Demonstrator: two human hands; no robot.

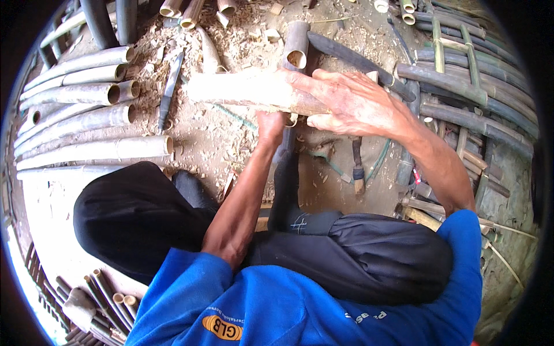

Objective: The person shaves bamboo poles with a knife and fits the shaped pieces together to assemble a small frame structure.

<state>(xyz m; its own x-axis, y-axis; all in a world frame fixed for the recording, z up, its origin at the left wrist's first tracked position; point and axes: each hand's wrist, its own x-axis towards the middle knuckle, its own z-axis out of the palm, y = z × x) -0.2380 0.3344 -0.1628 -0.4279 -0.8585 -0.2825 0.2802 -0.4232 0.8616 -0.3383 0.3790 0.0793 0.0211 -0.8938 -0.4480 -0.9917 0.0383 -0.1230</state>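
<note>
A pale, overexposed length of bamboo (236,87) lies crosswise in front of me, its surface shaved light. My left hand (271,124) holds it from below near the middle, with its fingers hidden behind the piece. Over the right end, my right hand (352,104) is closed, its fingers on top and the thumb along the near side. Just beyond is a bamboo tube (296,39) with its open end toward me. A knife with a dark handle (165,109) rests on the ground to the left.
Cut bamboo tubes (95,151) are stacked at the left. Bamboo frames (456,81) lie at the right. Shavings (242,49) litter the ground. A dark curved length (346,56), a short wrapped-handle tool (358,173) and green cord (379,161) lie nearby.
</note>
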